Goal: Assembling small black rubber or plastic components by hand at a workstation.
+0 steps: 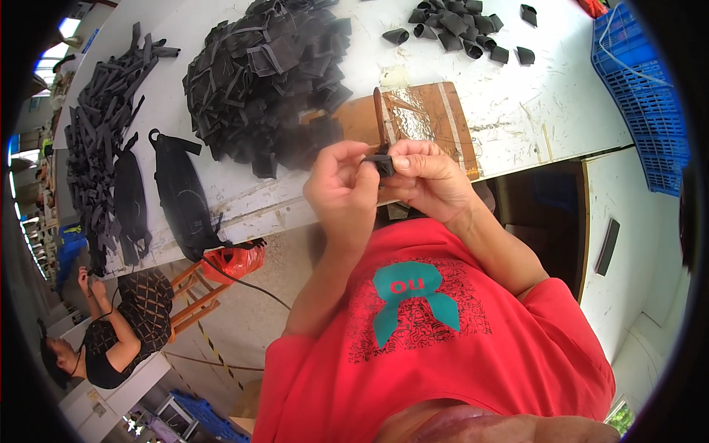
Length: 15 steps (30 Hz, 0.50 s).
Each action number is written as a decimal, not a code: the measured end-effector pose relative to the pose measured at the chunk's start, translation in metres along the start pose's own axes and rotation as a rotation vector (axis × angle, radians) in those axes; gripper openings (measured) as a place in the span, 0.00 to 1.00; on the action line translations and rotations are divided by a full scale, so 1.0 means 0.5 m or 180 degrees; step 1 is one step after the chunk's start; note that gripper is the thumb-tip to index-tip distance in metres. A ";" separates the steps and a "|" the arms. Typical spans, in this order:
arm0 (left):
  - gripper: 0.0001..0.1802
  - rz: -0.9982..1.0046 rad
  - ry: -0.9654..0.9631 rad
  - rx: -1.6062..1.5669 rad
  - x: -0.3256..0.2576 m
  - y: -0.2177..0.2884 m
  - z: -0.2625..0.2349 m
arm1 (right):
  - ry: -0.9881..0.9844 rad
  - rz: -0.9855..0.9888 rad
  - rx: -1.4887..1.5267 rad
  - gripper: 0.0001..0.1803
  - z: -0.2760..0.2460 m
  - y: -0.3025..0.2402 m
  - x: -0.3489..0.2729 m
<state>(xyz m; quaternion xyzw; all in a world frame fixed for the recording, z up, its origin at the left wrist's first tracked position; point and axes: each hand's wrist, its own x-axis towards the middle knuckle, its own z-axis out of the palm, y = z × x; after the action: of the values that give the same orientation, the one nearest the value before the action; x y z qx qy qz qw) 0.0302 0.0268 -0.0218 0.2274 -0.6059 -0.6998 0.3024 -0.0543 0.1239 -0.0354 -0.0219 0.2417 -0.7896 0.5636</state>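
Observation:
My left hand (343,184) and my right hand (432,173) meet in front of my chest, both pinching one small black strap piece (380,164) between fingers and thumbs. The piece is mostly hidden by my fingertips. Just beyond it a thin brown upright post (379,114) stands on a brown board (432,111) lying on the white table (517,111). A big heap of black strap pieces (266,66) lies on the table just left of the board.
Folded black loops (458,29) lie at the far side. Long black straps (103,111) and two black pouches (181,192) are at the left. A blue crate (642,96) stands right. Another person (111,332) sits lower left near an orange stool (196,295).

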 end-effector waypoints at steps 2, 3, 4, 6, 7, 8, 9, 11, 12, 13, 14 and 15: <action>0.09 0.1536 0.0401 0.1445 0.006 -0.022 0.005 | -0.0007 0.0075 -0.0075 0.06 0.013 -0.008 0.004; 0.09 0.1553 0.0406 0.1444 0.007 -0.017 0.001 | 0.0000 0.0149 -0.0149 0.08 0.024 -0.017 0.004; 0.10 0.0621 0.0250 0.0426 0.011 0.004 0.006 | 0.0313 0.0081 -0.1137 0.13 0.038 -0.033 -0.001; 0.13 -0.0707 -0.0403 -0.1994 0.031 0.031 -0.008 | 0.0288 -0.0197 -0.1738 0.13 0.065 -0.058 -0.004; 0.13 -0.0691 -0.0397 -0.1991 0.043 0.051 -0.012 | 0.0281 -0.0466 -0.2330 0.14 0.084 -0.071 -0.007; 0.13 -0.1095 -0.1179 -0.2970 0.054 0.076 -0.009 | 0.0104 -0.0848 -0.2426 0.15 0.112 -0.087 -0.009; 0.13 -0.1491 -0.1987 -0.3928 0.062 0.097 -0.004 | 0.0010 -0.1273 -0.2685 0.16 0.133 -0.097 -0.005; 0.12 -0.1402 -0.1690 -0.3744 0.072 0.126 0.005 | 0.0145 -0.1391 -0.3233 0.17 0.179 -0.133 0.003; 0.12 -0.1343 -0.1431 -0.3559 0.077 0.132 0.009 | 0.0096 -0.1128 -0.3169 0.18 0.167 -0.151 0.024; 0.12 -0.1342 -0.1462 -0.3548 0.081 0.118 0.006 | 0.0102 -0.1159 -0.3169 0.18 0.137 -0.148 0.042; 0.13 -0.1307 -0.1195 -0.3149 0.088 0.083 -0.005 | -0.0114 -0.0796 -0.2725 0.19 0.091 -0.131 0.065; 0.13 -0.1264 -0.0915 -0.2745 0.097 0.053 -0.016 | -0.0333 -0.0425 -0.2270 0.19 0.064 -0.122 0.082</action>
<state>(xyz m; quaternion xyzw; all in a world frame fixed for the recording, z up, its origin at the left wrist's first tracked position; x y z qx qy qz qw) 0.0048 -0.0149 0.0055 0.0938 -0.2418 -0.9551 0.1432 -0.1131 0.0905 0.0078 -0.2731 0.4707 -0.6885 0.4794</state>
